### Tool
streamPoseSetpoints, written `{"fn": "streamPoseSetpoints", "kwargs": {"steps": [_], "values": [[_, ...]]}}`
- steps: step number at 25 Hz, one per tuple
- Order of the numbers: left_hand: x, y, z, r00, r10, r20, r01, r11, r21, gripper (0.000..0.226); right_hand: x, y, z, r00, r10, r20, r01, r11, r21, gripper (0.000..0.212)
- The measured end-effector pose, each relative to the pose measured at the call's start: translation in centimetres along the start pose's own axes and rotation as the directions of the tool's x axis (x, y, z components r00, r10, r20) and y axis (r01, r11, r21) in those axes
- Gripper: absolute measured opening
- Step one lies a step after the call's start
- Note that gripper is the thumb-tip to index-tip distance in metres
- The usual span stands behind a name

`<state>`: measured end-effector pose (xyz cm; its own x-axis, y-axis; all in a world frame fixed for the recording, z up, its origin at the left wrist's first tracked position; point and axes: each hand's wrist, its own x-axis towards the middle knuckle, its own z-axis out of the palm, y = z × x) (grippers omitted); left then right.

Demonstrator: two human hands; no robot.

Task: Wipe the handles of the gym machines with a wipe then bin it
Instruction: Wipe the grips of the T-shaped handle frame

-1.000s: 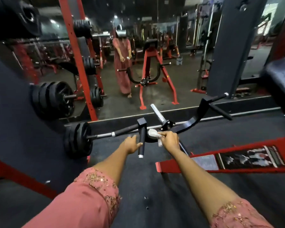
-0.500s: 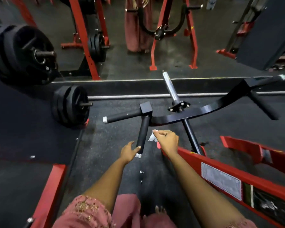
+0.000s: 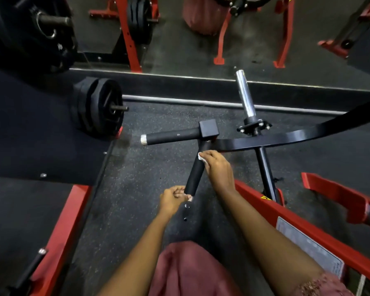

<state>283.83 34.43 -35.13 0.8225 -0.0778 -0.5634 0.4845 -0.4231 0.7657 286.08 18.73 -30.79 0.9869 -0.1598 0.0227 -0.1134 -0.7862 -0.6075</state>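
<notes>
Wipe [image 3: 201, 157]: white, centre of frame, pinched by right hand [image 3: 218, 169] against upper part of black handle [image 3: 195, 170]. Left hand [image 3: 171, 198]: fingers curled round handle's lower end. Label [image 3: 308, 251] on red frame [image 3: 252, 195], lower right: writing unreadable.

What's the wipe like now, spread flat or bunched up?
Bunched up: only a small white wad of the wipe pokes out of the right hand, which presses it on the black handle.
</notes>
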Motion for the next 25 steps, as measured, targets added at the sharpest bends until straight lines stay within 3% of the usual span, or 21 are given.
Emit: {"fn": "streamPoseSetpoints", "kwargs": {"steps": [2, 5, 9, 11, 13, 16, 20, 22, 25], "values": [[0.1, -0.1, 0.0, 1.0, 0.0, 0.012, 0.0, 1.0, -0.024, 0.04, -1.2, 0.4, 1.8, 0.997, -0.065, 0.037, 0.068, 0.994, -0.087, 0.029], [0.2, -0.4, 0.0, 1.0, 0.004, 0.007, -0.003, 0.998, -0.061, 0.037, -4.2, 0.3, 3.7, 0.997, -0.082, 0.008, 0.082, 0.995, -0.048, 0.017], [0.1, -0.8, 0.2, 1.0, 0.021, -0.011, -0.021, 0.996, -0.09, 0.031, -7.5, 1.1, 5.7, 0.965, -0.227, 0.13, 0.243, 0.962, -0.124, 0.011], [0.0, -1.0, 0.3, 0.999, 0.034, -0.017, -0.036, 0.995, -0.094, 0.033, -5.6, 1.5, 4.3, 0.98, -0.196, 0.031, 0.198, 0.966, -0.163, 0.014], [0.0, -1.2, 0.4, 0.998, 0.052, -0.026, -0.054, 0.995, -0.083, 0.038, -2.0, 1.1, 1.7, 0.978, -0.09, -0.189, 0.074, 0.993, -0.091, 0.01], [-0.2, -1.6, 0.7, 0.996, 0.07, -0.052, -0.074, 0.993, -0.091, 0.04, 1.1, 0.3, 0.7, 0.965, -0.174, -0.197, 0.142, 0.976, -0.167, 0.027], [-0.1, -1.6, 0.8, 0.994, 0.096, -0.051, -0.101, 0.989, -0.108, 0.039, -2.9, 0.8, 3.8, 0.993, -0.062, -0.102, 0.066, 0.997, 0.036, 0.028], [-0.1, -1.7, 0.8, 0.995, 0.091, -0.033, -0.096, 0.981, -0.167, 0.036, -5.8, 1.3, 5.5, 0.997, -0.075, -0.019, 0.075, 0.997, 0.02, 0.033], [-0.1, -1.8, 0.9, 0.996, 0.085, -0.009, -0.084, 0.947, -0.311, 0.036, -8.4, 1.5, 6.8, 0.994, -0.049, -0.098, 0.063, 0.987, 0.15, 0.042]]}}
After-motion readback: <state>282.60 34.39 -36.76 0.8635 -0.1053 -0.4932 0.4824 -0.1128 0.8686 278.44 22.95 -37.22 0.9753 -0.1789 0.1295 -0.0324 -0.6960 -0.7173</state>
